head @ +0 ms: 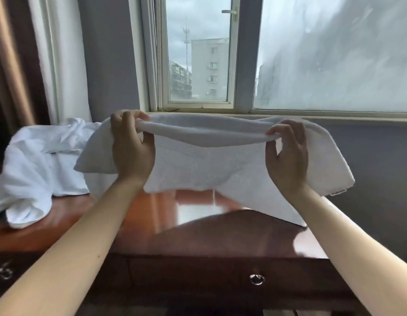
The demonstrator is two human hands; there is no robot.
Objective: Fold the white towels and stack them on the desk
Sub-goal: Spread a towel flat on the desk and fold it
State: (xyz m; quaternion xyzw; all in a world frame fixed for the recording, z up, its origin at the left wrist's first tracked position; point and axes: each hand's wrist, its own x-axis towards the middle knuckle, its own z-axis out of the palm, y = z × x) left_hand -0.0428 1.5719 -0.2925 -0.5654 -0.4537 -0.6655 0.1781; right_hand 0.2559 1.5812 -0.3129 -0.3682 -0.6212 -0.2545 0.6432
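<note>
Head view: only containers are the drawers in the worktop (220, 233) front. Centre drawer (198, 279) w/ a ring pull (257, 279) is closed, contents hidden. A 2nd ring pull (5, 272) shows far left, blurred.

Both hands are raised above the worktop w/ bare forearms reaching in from the lower corners. The left hand (131, 147) has its back to the camera. Its fingers (127, 119) curl over the top edge of the towel (209, 163) and pinch it against the thumb. The right hand (286, 153) is turned side-on, and its fingers (277, 130) and thumb pinch the same edge further right.

The towel is in the air btwn the hands. Its top edge sags a little in the middle, and both ends drape down past each hand. White cloth reaches the worktop at rear right; can't tell if it's the same towel or another.

A heap of white towels (36, 165) lies crumpled on the left end of the worktop, partly hanging over the front edge. Behind are the window (198, 65) and a curtain (61, 53) at left.
</note>
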